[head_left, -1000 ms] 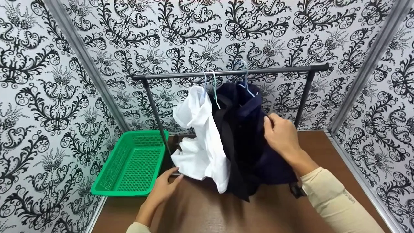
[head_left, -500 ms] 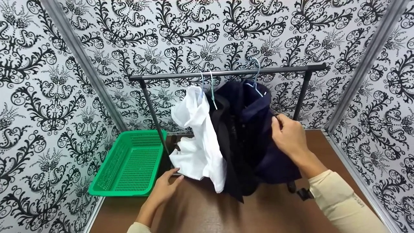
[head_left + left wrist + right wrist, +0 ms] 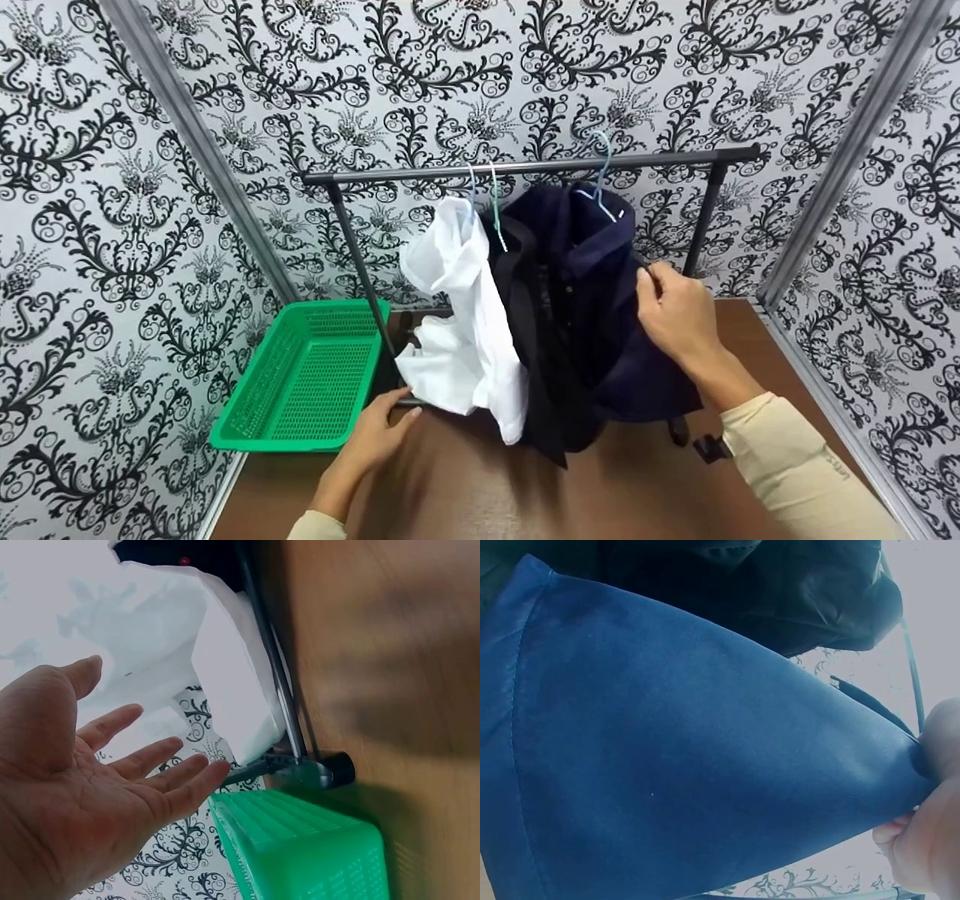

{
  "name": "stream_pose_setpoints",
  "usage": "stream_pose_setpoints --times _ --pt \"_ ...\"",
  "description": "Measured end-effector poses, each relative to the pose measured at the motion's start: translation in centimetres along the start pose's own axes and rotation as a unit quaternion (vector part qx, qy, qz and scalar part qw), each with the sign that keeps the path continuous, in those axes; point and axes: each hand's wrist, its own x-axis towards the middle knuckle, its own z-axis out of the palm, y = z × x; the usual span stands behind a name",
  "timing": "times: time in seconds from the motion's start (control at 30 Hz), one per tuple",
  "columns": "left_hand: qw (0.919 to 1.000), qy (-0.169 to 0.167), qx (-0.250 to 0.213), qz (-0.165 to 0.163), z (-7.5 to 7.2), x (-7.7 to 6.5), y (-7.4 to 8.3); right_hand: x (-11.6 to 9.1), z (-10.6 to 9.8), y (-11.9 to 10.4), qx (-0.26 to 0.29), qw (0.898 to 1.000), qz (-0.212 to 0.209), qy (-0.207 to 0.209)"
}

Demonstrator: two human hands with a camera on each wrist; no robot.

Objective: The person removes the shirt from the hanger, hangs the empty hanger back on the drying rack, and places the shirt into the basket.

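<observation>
The garments (image 3: 551, 352) are coloured white, black and navy, the basket (image 3: 319, 390) green, and the white wallpaper (image 3: 480, 90) is scrolled in black.

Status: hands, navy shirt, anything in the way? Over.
Right hand grips navy shirt. Left hand holds nothing, near white shirt. Navy shirt hangs from rail; black shirt close alongside.

Rail (image 3: 540, 167) blocked mid-span, room towards its ends
White shirt (image 3: 478, 307), black garment (image 3: 535, 341) and navy garment (image 3: 619, 315) hang close together. 2 gaps open: left post (image 3: 352, 247) to white shirt, and navy garment to right post (image 3: 704, 214), where the right hand (image 3: 679, 315) intrudes. Outside the left post stands the green basket (image 3: 281, 445).
</observation>
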Motion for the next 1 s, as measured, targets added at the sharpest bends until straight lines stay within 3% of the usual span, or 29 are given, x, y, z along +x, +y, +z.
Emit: stream_pose_setpoints --times 0.27,0.53,0.73,1.0 --pt "0.9997 -0.015 -0.011 -0.013 0.1 0.2 0.0 -0.2 -0.1 0.9 0.004 1.000 -0.020 0.022" --pt "0.9990 -0.028 -0.035 -0.009 0.3 0.4 0.7 -1.1 -0.1 1.9 -0.014 0.995 -0.071 0.066" --pt "0.9990 -0.029 -0.019 0.027 0.5 0.2 1.7 -2.2 0.3 3.1 0.001 0.988 -0.117 0.096" --pt "0.9950 -0.001 -0.031 0.095 0.5 0.6 3.4 -3.7 0.4 4.9 -0.001 0.982 -0.171 0.083"
